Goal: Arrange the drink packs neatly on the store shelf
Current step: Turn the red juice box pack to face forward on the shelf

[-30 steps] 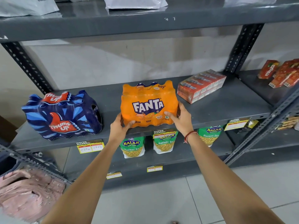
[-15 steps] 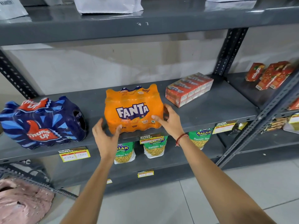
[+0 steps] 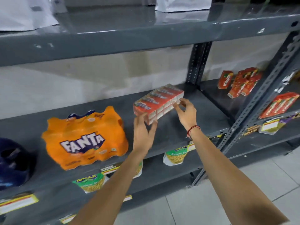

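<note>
An orange Fanta pack point(image 3: 84, 138) stands on the grey middle shelf point(image 3: 186, 127), free of both hands. To its right lies a red wrapped pack of juice cartons point(image 3: 157, 101), set at an angle. My left hand point(image 3: 143, 130) is at that pack's near left corner, fingers spread and touching or nearly touching it. At the pack's right front edge is my right hand point(image 3: 185, 111), fingers apart and curled. Neither hand has closed on it. A dark blue Thums Up pack point(image 3: 14, 163) is partly cut off at the far left.
Loose red Maaza cartons point(image 3: 240, 82) lie on the adjoining shelf to the right, with another red pack point(image 3: 279, 106) below them. Green snack bags point(image 3: 175, 158) hang under the middle shelf. White bags point(image 3: 183, 4) sit on the top shelf. Perforated uprights point(image 3: 197, 62) divide the bays.
Both hands let go of the Fanta pack and moved right to the red carton pack. The view swung right, so the Fanta and Thums Up packs now sit further left.
</note>
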`<state>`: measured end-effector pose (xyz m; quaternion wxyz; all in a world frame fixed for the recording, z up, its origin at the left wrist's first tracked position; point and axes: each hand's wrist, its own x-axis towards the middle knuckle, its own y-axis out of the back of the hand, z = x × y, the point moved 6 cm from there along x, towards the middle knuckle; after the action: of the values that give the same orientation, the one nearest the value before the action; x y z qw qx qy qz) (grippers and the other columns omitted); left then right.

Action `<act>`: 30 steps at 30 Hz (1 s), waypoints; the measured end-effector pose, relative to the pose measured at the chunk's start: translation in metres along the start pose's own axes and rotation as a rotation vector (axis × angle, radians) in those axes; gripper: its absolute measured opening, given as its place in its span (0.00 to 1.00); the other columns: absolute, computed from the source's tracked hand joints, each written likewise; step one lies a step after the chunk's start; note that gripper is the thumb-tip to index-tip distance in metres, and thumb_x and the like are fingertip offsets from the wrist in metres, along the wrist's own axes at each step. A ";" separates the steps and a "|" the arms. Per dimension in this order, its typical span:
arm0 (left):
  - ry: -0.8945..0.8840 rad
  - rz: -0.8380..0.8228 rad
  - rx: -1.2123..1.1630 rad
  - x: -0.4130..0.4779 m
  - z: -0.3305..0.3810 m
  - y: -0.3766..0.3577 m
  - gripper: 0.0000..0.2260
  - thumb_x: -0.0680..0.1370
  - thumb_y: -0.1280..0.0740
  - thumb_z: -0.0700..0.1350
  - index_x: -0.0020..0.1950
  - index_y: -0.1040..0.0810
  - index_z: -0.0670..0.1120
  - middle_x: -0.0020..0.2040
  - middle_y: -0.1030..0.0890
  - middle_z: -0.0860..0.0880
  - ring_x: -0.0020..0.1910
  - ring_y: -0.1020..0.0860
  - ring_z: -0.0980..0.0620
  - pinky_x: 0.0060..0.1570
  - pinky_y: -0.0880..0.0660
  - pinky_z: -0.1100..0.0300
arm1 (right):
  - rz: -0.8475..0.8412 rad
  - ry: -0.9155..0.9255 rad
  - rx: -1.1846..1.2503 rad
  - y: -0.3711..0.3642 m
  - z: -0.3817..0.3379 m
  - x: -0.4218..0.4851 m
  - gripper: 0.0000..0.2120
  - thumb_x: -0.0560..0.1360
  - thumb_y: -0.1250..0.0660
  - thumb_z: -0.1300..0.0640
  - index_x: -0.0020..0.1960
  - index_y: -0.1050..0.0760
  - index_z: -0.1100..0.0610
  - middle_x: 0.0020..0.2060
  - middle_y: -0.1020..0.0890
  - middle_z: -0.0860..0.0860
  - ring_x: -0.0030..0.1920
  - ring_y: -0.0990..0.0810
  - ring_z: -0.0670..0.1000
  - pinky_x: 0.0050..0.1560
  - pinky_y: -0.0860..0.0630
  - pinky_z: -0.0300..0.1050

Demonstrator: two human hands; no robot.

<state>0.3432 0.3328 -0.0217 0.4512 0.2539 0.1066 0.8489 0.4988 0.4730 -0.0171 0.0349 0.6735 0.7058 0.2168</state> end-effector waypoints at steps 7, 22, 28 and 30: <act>0.568 -0.021 0.007 0.091 -0.049 -0.044 0.30 0.76 0.36 0.55 0.73 0.39 0.42 0.71 0.32 0.41 0.68 0.32 0.41 0.68 0.35 0.48 | -0.179 -0.099 -0.267 0.007 0.024 0.090 0.33 0.70 0.29 0.44 0.65 0.32 0.66 0.57 0.26 0.61 0.58 0.27 0.59 0.59 0.29 0.52; 0.212 0.034 -0.165 0.073 -0.046 -0.051 0.32 0.71 0.29 0.55 0.71 0.37 0.49 0.59 0.24 0.56 0.49 0.24 0.67 0.45 0.29 0.75 | -0.141 -0.223 0.194 0.014 0.072 0.092 0.35 0.63 0.21 0.51 0.64 0.33 0.56 0.54 0.20 0.51 0.56 0.22 0.52 0.62 0.27 0.46; 0.086 -0.052 -0.053 0.056 -0.049 -0.048 0.39 0.70 0.28 0.52 0.74 0.45 0.53 0.64 0.28 0.59 0.60 0.31 0.65 0.57 0.33 0.70 | -0.074 -0.120 -0.061 0.072 0.090 0.072 0.37 0.60 0.21 0.46 0.63 0.32 0.54 0.52 0.19 0.51 0.58 0.24 0.54 0.60 0.30 0.45; 0.077 -0.041 -0.001 0.053 -0.047 -0.046 0.35 0.72 0.29 0.47 0.74 0.42 0.50 0.66 0.27 0.53 0.62 0.31 0.61 0.62 0.33 0.60 | -0.109 -0.124 -0.079 0.082 0.092 0.069 0.44 0.59 0.21 0.46 0.69 0.38 0.52 0.59 0.21 0.54 0.65 0.28 0.56 0.68 0.34 0.56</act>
<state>0.3269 0.4048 -0.0627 0.4640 0.2185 0.1288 0.8487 0.6001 0.5636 -0.0543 0.1167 0.6443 0.7288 0.2002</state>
